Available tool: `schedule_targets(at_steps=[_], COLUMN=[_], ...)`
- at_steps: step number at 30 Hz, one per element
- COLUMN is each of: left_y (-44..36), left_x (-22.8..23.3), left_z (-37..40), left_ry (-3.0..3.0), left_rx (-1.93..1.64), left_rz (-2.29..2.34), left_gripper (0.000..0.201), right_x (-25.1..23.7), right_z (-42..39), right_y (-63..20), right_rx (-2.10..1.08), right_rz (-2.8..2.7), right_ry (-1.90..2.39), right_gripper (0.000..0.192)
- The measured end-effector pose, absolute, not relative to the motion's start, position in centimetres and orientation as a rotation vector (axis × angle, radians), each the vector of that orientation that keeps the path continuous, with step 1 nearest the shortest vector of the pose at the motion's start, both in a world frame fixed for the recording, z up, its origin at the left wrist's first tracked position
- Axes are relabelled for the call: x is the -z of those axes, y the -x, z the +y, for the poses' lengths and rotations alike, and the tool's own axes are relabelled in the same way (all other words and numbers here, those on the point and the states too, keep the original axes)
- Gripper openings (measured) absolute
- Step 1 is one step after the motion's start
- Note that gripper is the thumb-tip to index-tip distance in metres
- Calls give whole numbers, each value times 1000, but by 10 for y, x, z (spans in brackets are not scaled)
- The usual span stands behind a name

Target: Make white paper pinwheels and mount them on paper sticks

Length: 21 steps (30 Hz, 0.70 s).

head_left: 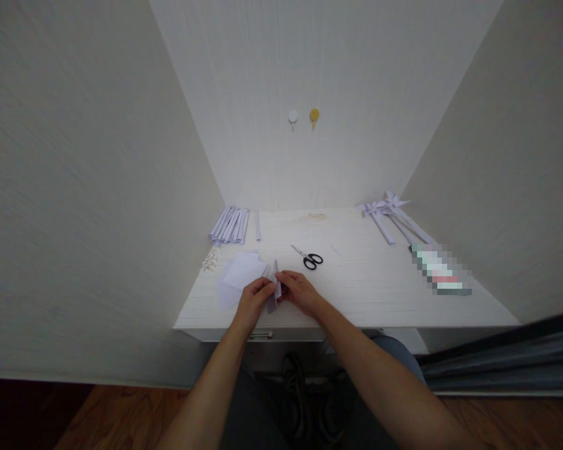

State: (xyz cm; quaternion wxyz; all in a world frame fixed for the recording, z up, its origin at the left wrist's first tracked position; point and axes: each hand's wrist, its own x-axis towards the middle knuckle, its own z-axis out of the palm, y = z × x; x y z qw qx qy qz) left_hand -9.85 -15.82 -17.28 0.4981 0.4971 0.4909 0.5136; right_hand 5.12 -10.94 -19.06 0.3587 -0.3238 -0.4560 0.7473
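Note:
Both hands meet over the near edge of a white table (366, 281). My left hand (253, 299) and my right hand (300, 290) pinch a narrow folded strip of pale lilac paper (276, 286) that stands between the fingertips. Flat sheets of the same paper (239, 275) lie just left of the hands. Black-handled scissors (308, 257) rest a little beyond my right hand, untouched.
A bundle of folded paper strips (229, 225) lies at the back left, with small white beads (210, 260) near the left edge. Paper bows on sticks (389, 215) and a blurred tube (441, 270) are at the right. Two hooks (303, 117) hang on the back wall.

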Motion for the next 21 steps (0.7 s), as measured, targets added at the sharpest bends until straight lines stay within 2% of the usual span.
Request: schedule_targets(at_steps=[21], left_y=[98], left_x=[165], left_z=[-162], left_ry=[-1216], left_rx=[-1239], left_rz=[1210], left_gripper=[30], right_x=[189], right_z=[-111], right_y=[-50], right_rx=[-1809], right_rz=[-1288], right_ry=[988], right_gripper=[30])
